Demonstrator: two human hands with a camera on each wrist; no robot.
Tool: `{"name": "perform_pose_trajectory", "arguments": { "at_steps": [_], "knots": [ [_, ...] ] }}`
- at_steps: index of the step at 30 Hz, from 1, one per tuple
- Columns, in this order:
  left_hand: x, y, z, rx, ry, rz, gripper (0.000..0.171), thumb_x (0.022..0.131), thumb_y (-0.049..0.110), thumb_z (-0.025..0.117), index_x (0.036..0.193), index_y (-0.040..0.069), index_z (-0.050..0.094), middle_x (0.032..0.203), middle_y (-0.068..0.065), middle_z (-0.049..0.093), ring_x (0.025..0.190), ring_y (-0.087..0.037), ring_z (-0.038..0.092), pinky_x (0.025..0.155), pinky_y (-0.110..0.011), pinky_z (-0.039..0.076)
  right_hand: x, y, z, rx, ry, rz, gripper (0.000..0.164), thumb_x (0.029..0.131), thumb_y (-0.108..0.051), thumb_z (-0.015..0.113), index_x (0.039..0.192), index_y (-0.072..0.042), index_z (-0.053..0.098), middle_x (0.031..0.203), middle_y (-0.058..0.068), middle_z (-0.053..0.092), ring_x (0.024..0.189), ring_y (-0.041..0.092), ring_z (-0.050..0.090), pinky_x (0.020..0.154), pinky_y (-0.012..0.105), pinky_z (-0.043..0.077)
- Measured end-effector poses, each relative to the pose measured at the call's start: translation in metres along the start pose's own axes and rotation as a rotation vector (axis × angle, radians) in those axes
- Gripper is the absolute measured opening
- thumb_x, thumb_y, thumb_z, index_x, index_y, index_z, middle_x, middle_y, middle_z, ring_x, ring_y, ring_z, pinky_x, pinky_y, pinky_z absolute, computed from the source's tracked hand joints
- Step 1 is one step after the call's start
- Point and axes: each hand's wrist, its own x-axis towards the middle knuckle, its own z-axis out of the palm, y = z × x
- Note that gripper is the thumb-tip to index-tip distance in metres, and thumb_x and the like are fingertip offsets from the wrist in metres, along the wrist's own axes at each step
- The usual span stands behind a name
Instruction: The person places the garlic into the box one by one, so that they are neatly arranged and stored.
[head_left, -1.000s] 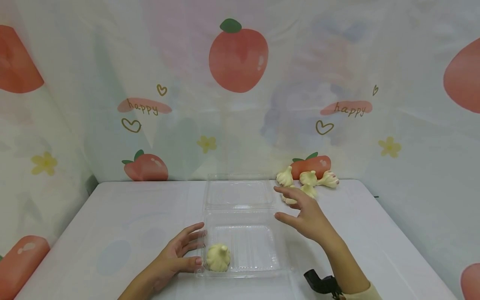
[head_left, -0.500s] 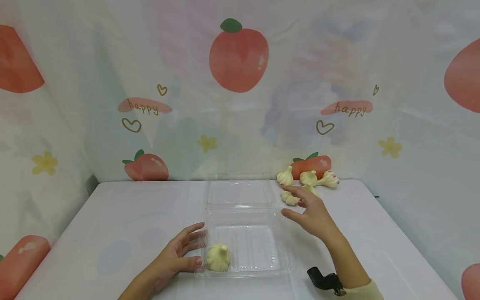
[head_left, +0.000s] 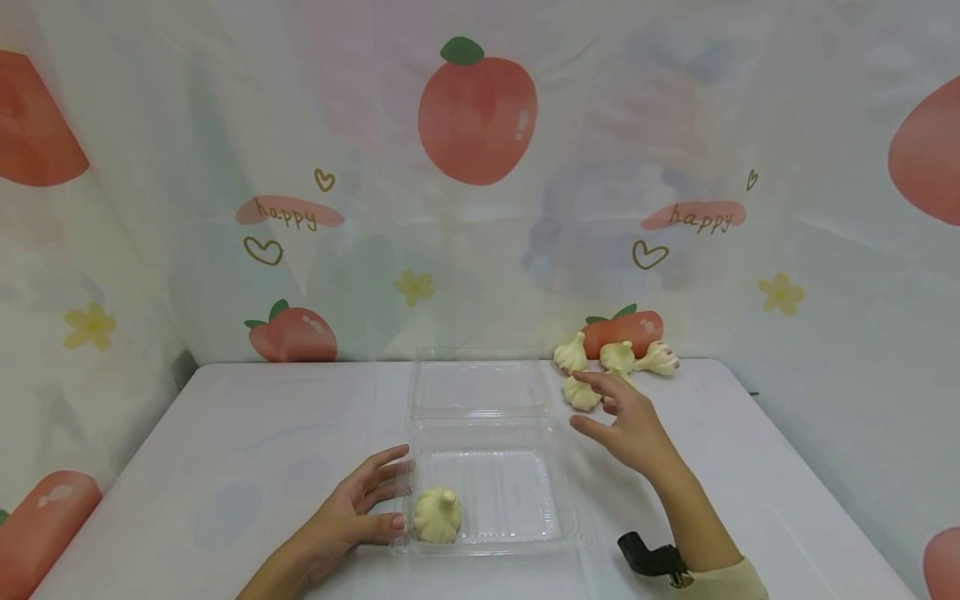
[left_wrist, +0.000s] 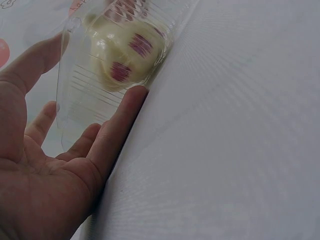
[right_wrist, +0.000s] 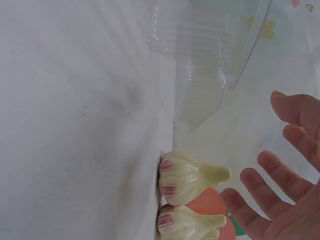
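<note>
A clear plastic clamshell box [head_left: 517, 500] lies with its lid laid back on the table, and one garlic bulb [head_left: 437, 515] sits in its near left corner. My left hand [head_left: 352, 508] rests along the box's left side with fingers extended, touching its wall; through that wall the left wrist view shows the bulb's purple streaks. Over the front of a group of garlic bulbs [head_left: 582, 394] at the back right hovers my right hand [head_left: 626, 425], fingers spread and holding nothing. In the right wrist view two bulbs [right_wrist: 187, 177] are apart from the fingertips [right_wrist: 272, 160].
At the table's back edge, another bulb [head_left: 657, 358] lies tipped on its side among the group. The box lid [head_left: 480, 387] reaches close to the patterned backdrop [head_left: 480, 250]. A black wrist strap piece [head_left: 648, 558] sticks out at my right wrist.
My right hand has moved a little to the right, away from the box, uncovering more of the front bulb. The left hand and the box have stayed in place.
</note>
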Motion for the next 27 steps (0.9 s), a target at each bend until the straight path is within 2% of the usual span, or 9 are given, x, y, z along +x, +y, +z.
{"name": "perform_pose_trajectory", "arguments": {
  "at_steps": [15,27],
  "knots": [
    [0.001,0.0,0.001,-0.007,0.003,-0.001,0.083,0.091,0.007,0.07,0.158,0.021,0.023,0.162,-0.018,0.021,0.144,-0.037,0.03,0.093,-0.049,0.054,0.002,0.018,0.005,0.008,0.052,0.045,0.067,0.085,-0.014,0.08,0.145,-0.01,0.049,0.144,0.018,0.051,0.126,0.045,0.054,0.095,0.058,0.05],
    [0.001,-0.001,-0.001,-0.008,-0.002,0.002,0.083,0.091,0.006,0.07,0.158,0.021,0.025,0.162,-0.018,0.021,0.143,-0.037,0.03,0.094,-0.048,0.053,0.002,0.03,0.012,0.049,0.013,0.134,0.076,0.086,-0.019,0.079,0.152,-0.011,0.04,0.157,0.019,0.036,0.133,0.045,0.048,0.098,0.058,0.048]
  ]
}}
